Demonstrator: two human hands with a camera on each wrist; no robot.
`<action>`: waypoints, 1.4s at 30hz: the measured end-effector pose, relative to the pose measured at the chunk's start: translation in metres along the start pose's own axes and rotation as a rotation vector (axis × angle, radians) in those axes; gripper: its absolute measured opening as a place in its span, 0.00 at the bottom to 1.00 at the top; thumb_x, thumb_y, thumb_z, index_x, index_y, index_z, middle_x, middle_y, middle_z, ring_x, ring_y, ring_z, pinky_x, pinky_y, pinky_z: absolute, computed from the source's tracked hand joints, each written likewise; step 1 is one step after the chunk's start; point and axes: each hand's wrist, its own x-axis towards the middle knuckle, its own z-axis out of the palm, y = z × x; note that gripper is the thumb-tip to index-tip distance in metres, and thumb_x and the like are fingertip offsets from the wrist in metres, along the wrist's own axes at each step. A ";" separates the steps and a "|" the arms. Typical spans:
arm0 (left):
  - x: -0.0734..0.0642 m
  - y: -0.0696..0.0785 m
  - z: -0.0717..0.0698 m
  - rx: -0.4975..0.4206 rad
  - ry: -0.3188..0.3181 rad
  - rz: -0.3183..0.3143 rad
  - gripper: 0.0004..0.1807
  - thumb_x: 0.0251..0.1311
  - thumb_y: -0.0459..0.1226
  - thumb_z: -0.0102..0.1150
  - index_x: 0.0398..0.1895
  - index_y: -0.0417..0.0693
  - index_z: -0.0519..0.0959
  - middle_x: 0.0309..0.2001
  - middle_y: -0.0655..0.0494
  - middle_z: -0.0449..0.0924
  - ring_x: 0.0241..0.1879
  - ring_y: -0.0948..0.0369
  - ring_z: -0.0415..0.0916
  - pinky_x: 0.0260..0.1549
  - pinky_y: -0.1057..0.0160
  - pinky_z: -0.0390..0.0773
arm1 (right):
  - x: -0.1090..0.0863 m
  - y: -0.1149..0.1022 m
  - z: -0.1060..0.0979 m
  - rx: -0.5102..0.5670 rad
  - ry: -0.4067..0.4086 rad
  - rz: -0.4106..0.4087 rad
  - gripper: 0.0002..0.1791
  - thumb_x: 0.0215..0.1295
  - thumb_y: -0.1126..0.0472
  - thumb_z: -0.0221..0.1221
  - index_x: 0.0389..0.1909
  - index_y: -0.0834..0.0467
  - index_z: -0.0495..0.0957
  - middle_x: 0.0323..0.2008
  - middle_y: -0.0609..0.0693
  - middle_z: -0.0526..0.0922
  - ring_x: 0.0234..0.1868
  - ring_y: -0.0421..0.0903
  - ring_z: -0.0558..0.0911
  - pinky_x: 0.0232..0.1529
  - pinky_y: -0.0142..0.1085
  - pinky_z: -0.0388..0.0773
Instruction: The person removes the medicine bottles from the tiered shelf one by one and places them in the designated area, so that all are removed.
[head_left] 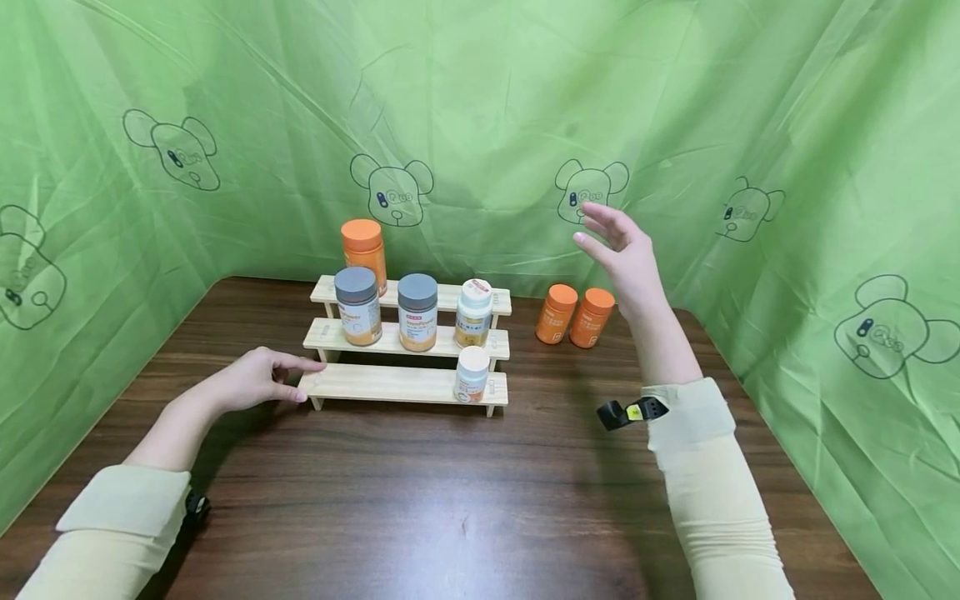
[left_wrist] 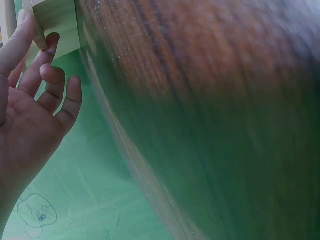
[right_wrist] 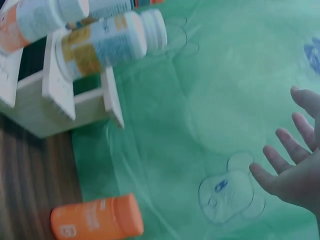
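A three-tier wooden display rack (head_left: 382,382) stands on the table. My left hand (head_left: 251,379) grips the left end of its lowest step, index finger and thumb on either side of the board end. In the left wrist view, the other fingers of that hand (left_wrist: 37,100) are bent loosely. My right hand (head_left: 622,254) is raised in the air, fingers spread and holding nothing, above two orange bottles (head_left: 557,314) to the right of the rack. The right wrist view shows one orange bottle (right_wrist: 97,217) well away from the hand (right_wrist: 295,170).
An orange bottle (head_left: 364,250) stands on the top tier. Two grey-capped jars (head_left: 358,312) and a white-and-gold bottle (head_left: 473,317) stand on the middle tier. A small white bottle (head_left: 472,377) is at the bottom right. Green cloth (head_left: 480,100) surrounds the wooden table (head_left: 420,500).
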 end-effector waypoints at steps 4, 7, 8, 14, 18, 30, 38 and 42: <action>0.000 -0.001 0.000 0.001 0.002 0.005 0.28 0.46 0.44 0.71 0.55 0.54 0.80 0.15 0.63 0.62 0.16 0.68 0.61 0.17 0.66 0.65 | 0.001 -0.014 0.014 -0.017 -0.023 -0.003 0.29 0.57 0.61 0.66 0.61 0.53 0.72 0.63 0.48 0.71 0.64 0.45 0.68 0.66 0.44 0.61; 0.000 0.000 0.000 0.009 0.001 0.002 0.29 0.46 0.44 0.71 0.55 0.54 0.79 0.15 0.63 0.61 0.16 0.68 0.61 0.17 0.66 0.65 | -0.002 -0.028 0.026 -0.031 -0.043 -0.001 0.29 0.57 0.60 0.66 0.61 0.52 0.72 0.62 0.48 0.72 0.64 0.46 0.68 0.66 0.45 0.60; 0.000 0.000 0.000 0.010 0.000 -0.001 0.29 0.46 0.44 0.71 0.55 0.54 0.79 0.15 0.63 0.61 0.16 0.68 0.61 0.17 0.66 0.65 | -0.003 -0.033 0.031 -0.036 -0.050 -0.002 0.29 0.57 0.61 0.66 0.61 0.52 0.72 0.62 0.48 0.72 0.64 0.46 0.68 0.66 0.45 0.60; 0.000 0.000 0.000 0.012 -0.004 -0.005 0.29 0.46 0.43 0.71 0.56 0.54 0.79 0.15 0.63 0.61 0.16 0.68 0.61 0.18 0.66 0.65 | -0.003 -0.052 0.054 -0.034 -0.111 -0.026 0.29 0.57 0.63 0.65 0.62 0.55 0.71 0.63 0.50 0.71 0.64 0.45 0.68 0.66 0.46 0.59; 0.000 -0.001 0.000 0.006 -0.002 -0.002 0.29 0.46 0.44 0.72 0.56 0.54 0.79 0.15 0.62 0.63 0.16 0.68 0.61 0.18 0.67 0.65 | 0.004 -0.051 0.067 -0.046 -0.146 -0.032 0.29 0.57 0.60 0.66 0.61 0.50 0.72 0.61 0.44 0.73 0.64 0.42 0.68 0.65 0.46 0.61; 0.000 0.001 -0.001 0.000 -0.015 -0.011 0.29 0.46 0.44 0.71 0.56 0.54 0.79 0.15 0.63 0.61 0.15 0.69 0.60 0.18 0.66 0.65 | 0.007 -0.053 0.108 -0.078 -0.251 -0.056 0.30 0.56 0.58 0.67 0.61 0.46 0.72 0.61 0.38 0.71 0.63 0.39 0.68 0.59 0.40 0.69; 0.001 0.001 -0.001 0.004 -0.010 -0.004 0.29 0.46 0.44 0.71 0.56 0.54 0.79 0.15 0.63 0.62 0.15 0.69 0.61 0.18 0.67 0.65 | -0.002 -0.065 0.137 -0.135 -0.331 -0.080 0.31 0.57 0.63 0.65 0.63 0.55 0.69 0.64 0.46 0.69 0.65 0.43 0.67 0.59 0.34 0.69; 0.000 -0.001 0.000 0.019 -0.007 0.000 0.29 0.46 0.43 0.71 0.56 0.53 0.79 0.15 0.63 0.60 0.16 0.68 0.60 0.18 0.66 0.65 | 0.003 -0.058 0.150 -0.139 -0.375 -0.073 0.32 0.56 0.63 0.66 0.64 0.54 0.69 0.64 0.44 0.68 0.66 0.44 0.66 0.59 0.33 0.69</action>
